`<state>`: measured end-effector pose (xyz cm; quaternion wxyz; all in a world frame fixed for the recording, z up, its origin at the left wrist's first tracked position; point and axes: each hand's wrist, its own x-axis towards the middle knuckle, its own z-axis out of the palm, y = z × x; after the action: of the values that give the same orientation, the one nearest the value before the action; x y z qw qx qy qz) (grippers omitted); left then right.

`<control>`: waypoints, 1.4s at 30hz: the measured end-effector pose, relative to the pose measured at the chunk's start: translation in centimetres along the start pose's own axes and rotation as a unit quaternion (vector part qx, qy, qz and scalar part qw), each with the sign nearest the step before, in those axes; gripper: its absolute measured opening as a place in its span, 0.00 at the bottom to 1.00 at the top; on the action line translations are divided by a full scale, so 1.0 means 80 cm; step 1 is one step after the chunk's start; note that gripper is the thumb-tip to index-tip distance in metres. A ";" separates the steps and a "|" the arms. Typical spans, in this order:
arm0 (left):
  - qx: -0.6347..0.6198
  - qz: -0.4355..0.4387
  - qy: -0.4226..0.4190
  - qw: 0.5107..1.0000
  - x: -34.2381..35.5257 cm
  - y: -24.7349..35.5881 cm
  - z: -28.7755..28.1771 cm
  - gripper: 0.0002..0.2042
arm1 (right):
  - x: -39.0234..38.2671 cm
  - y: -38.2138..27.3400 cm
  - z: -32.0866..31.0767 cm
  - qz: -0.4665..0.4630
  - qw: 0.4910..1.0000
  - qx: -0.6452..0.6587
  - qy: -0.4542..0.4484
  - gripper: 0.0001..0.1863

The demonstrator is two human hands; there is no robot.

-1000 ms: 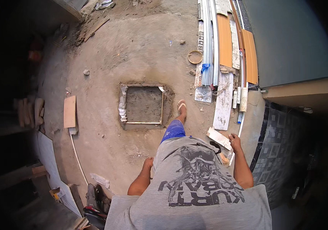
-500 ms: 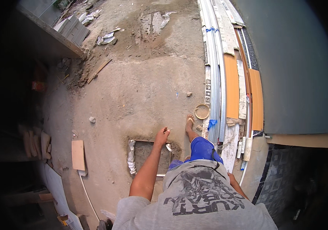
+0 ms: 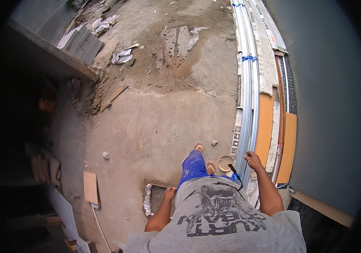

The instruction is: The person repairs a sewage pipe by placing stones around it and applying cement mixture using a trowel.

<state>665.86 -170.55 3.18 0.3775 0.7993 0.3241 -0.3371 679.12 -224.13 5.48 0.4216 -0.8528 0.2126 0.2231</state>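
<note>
My left hand (image 3: 170,194) hangs low beside my blue shorts (image 3: 193,168), its fingers loosely bent and nothing seen in it. Right behind it lies a square pit (image 3: 156,195) in the ground, lined at its left side by a crumpled whitish wrapping (image 3: 147,200). Out to the right my right hand (image 3: 253,161) is raised over a bundle of long silver metal channels (image 3: 250,105), fingers loosely curled and apart, without anything in them. A black strap (image 3: 234,170) dangles at my right hip. Below that hand a round shallow ring-shaped pan (image 3: 226,163) sits on the ground.
Orange-brown boards (image 3: 265,122) and pale printed planks (image 3: 268,63) run along the right wall (image 3: 328,105). A stone (image 3: 106,155) and a tan board (image 3: 90,187) lie left. Farther off are a wooden stick (image 3: 113,98), crumpled sheeting (image 3: 122,55) and stacked grey blocks (image 3: 81,44).
I have stepped forward; the opposite foot now leads. My left hand has dropped back to my side, and my right hand has swung forward over the channels.
</note>
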 end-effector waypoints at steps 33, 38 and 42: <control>0.040 -0.101 -0.122 0.987 0.646 1.099 -0.217 0.23 | 0.864 -0.439 -0.305 0.131 0.978 -0.126 -0.103 0.26; -0.197 0.027 -0.151 0.968 0.739 1.178 -0.211 0.24 | 1.137 -0.664 -0.482 -0.007 0.998 -0.060 0.016 0.27; -0.214 0.037 -0.133 0.967 0.829 1.295 -0.223 0.24 | 1.304 -0.804 -0.549 -0.058 0.997 -0.039 0.036 0.27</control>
<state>788.45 -190.74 -0.20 0.5918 0.6594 0.3057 -0.3485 807.88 -242.43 11.16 0.3921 -0.8871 0.1687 0.1758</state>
